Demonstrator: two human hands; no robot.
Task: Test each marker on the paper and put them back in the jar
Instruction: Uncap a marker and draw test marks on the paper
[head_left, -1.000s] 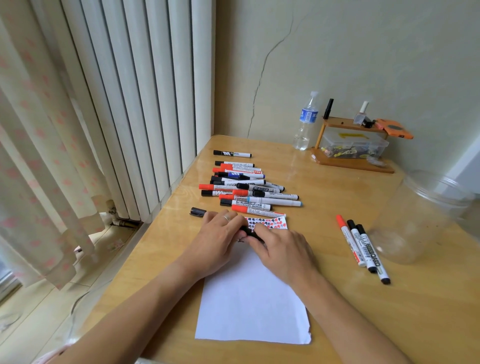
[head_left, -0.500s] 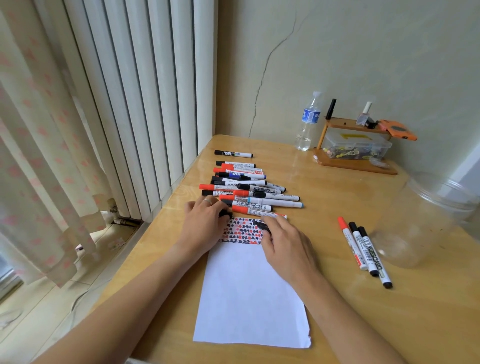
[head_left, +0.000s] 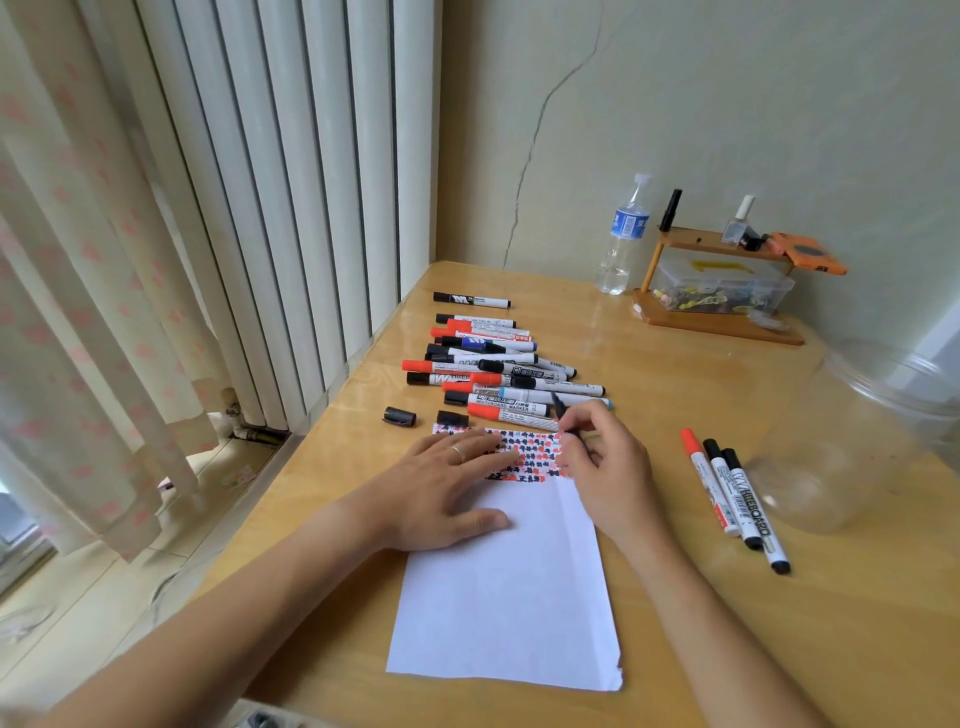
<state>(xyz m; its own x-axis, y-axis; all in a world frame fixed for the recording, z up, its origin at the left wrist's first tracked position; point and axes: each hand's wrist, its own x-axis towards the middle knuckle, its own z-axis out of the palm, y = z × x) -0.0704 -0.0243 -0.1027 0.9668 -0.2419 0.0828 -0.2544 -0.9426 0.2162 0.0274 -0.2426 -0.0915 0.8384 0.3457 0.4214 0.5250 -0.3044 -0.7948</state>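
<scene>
A black marker (head_left: 567, 419) sits pinched in the fingers of the right hand (head_left: 602, 465), its body rising out of the grip and leaning toward the table's far edge; its tip end is hidden inside the grip, at the right border of the paper's (head_left: 509, 587) marked band. That band of small red and black test marks (head_left: 524, 454) fills the far end of the white sheet, which lies at the middle of the table's near edge. The left hand (head_left: 447, 486) lies flat on the paper with fingers straight, fingertips on the marks, a ring on one finger, gripping nothing.

Just past the sheet's far left corner lie two loose black caps (head_left: 400, 416), one beside the other. Beyond them, toward the table's far left corner, a pile of capped markers (head_left: 498, 364) lies in rough rows, red, black and blue caps pointing left; one black-capped marker lies apart at the far end of the pile. To the right of the right hand, three markers (head_left: 737, 499), one red-capped and two black-capped, lie side by side, just beside the clear plastic jar (head_left: 857, 441) that stands near the table's right edge.

Along the far edge of the wooden table (head_left: 675, 374), against the wall, stand a water bottle (head_left: 623, 236) and a small wooden shelf (head_left: 717, 291) holding a clear box.
</scene>
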